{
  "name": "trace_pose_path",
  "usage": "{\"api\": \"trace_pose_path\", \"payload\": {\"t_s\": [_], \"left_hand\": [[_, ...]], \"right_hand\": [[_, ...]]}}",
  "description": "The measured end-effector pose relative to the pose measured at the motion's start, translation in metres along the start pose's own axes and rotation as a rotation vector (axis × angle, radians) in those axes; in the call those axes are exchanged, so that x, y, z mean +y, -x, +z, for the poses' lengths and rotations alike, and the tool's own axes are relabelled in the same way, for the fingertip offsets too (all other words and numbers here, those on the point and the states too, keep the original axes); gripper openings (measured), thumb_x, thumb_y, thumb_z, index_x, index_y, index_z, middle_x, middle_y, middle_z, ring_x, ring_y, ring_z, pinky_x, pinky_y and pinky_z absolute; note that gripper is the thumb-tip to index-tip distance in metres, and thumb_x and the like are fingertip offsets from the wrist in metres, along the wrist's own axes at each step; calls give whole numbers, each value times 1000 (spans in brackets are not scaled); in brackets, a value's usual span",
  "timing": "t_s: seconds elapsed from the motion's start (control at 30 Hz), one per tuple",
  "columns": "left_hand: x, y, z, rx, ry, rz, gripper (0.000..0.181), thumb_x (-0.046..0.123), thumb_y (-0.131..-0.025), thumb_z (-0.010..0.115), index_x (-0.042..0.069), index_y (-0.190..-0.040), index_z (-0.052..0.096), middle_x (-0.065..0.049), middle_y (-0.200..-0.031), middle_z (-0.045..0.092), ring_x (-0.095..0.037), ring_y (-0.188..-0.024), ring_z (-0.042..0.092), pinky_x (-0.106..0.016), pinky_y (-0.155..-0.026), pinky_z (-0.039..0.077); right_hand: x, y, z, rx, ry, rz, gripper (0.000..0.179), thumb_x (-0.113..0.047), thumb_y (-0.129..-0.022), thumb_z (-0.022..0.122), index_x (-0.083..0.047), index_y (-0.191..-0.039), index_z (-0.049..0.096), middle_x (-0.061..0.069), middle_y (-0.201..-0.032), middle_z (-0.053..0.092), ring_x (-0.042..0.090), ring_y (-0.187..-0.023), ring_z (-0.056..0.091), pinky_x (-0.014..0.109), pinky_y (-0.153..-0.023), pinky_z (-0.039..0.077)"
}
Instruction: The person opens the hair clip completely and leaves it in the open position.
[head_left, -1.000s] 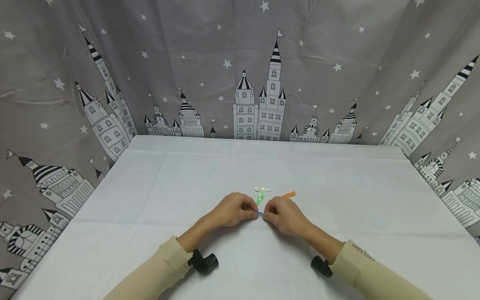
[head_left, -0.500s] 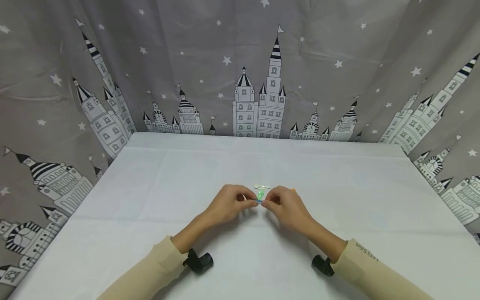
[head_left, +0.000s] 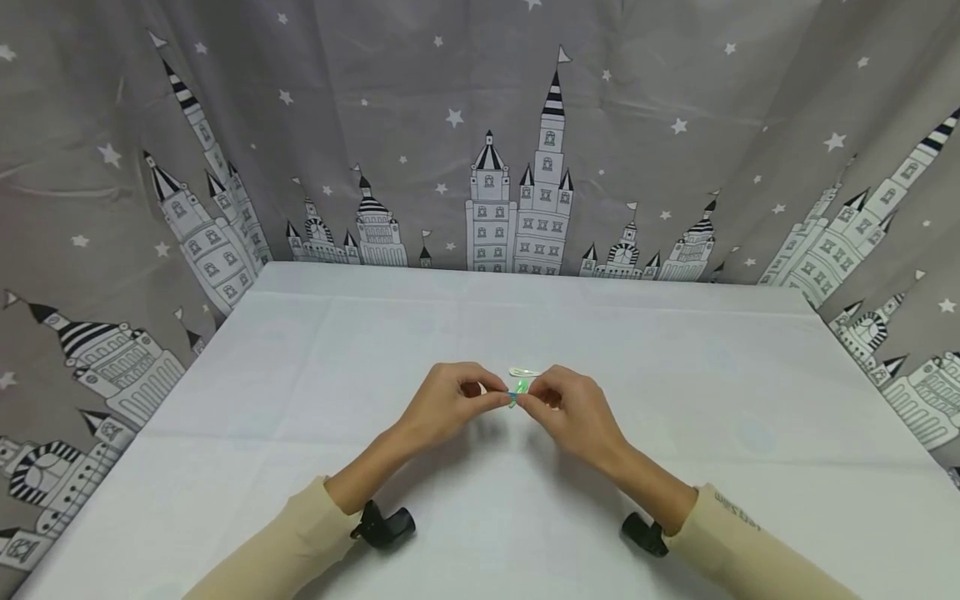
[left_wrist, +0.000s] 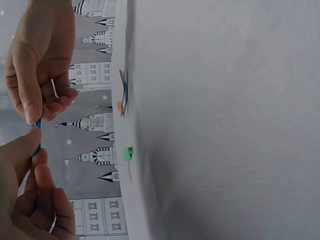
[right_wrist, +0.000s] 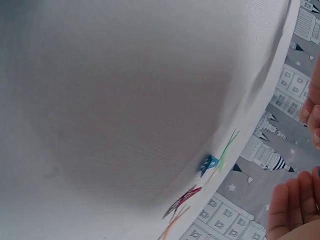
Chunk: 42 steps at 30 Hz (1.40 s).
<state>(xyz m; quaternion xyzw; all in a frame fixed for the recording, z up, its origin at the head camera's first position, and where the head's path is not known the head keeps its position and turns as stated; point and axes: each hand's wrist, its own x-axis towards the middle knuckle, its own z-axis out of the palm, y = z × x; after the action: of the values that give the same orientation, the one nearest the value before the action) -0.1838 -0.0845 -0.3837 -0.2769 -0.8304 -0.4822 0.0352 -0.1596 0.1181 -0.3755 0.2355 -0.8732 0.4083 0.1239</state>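
Observation:
Raised above the white table, a slim blue hair clip [head_left: 513,394] spans the small gap between two hands. The left hand [head_left: 444,403] pinches one end between thumb and fingers, and the right hand [head_left: 576,412] pinches the other. In the left wrist view the clip [left_wrist: 39,122] is mostly covered by fingertips. Just past the hands lies a green hair clip [head_left: 522,387], with a pale hair clip [head_left: 523,372] behind it. The right wrist view shows another blue clip [right_wrist: 210,163], a dark red clip [right_wrist: 189,196] and an orange clip [right_wrist: 177,220] on the table.
A white cloth covers the table [head_left: 315,358]. Behind it hangs a grey curtain [head_left: 345,100] printed with castles and stars. A black wrist camera [head_left: 386,527] sits at the left cuff and a second camera [head_left: 643,534] at the right.
Both hands have moved away from the body and up with the blue hair clip, closer to the green one. The orange clip has become hidden behind the right hand in the head view.

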Motion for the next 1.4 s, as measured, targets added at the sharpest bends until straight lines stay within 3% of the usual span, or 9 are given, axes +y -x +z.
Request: {"api": "trace_pose_path", "payload": {"t_s": [0.23,0.43,0.6,0.9,1.1,1.4], "left_hand": [[12,0,-1,30,-3,96,5,25,-79,73,22,-82,72,16,-74,61,-8,-59,50,-25,-52,41],[14,3,-1,61,-57,138,4,22,-77,74,22,-80,72,18,-73,59,-7,-58,47,-24,-50,39],[13,4,-1,80,-91,176,4,24,-77,74,21,-79,72,20,-72,59,-5,-57,46,-22,-50,38],[15,9,-2,58,-184,273,6,22,-79,73,16,-77,72,17,-70,59,-3,-55,43,-20,-48,35],[15,7,-3,68,-225,275,6,19,-78,73,14,-76,72,15,-70,61,-2,-55,44,-20,-50,37],[9,9,-4,52,-170,234,7,20,-79,72,13,-78,72,15,-72,61,-3,-60,48,-21,-53,41]], "right_hand": [[-6,6,-3,96,2,-75,15,-14,-79,72,-16,-70,60,-12,-68,52,16,-61,51,26,-58,41],[-7,9,-1,107,-4,-74,16,-15,-78,72,-19,-70,60,-15,-67,51,16,-61,51,37,-68,34],[-7,9,0,113,-9,-84,16,-14,-78,73,-19,-69,59,-15,-66,51,15,-60,50,40,-69,31],[-5,11,4,72,-22,-173,16,-7,-77,68,-17,-68,60,-13,-68,54,3,-62,50,27,-56,46],[-5,9,9,76,-18,-219,19,-3,-78,63,-15,-66,56,-11,-66,51,3,-59,48,23,-54,45],[-3,9,11,63,-35,-192,15,-5,-79,65,-15,-69,60,-11,-69,54,3,-61,51,26,-56,47]]}}
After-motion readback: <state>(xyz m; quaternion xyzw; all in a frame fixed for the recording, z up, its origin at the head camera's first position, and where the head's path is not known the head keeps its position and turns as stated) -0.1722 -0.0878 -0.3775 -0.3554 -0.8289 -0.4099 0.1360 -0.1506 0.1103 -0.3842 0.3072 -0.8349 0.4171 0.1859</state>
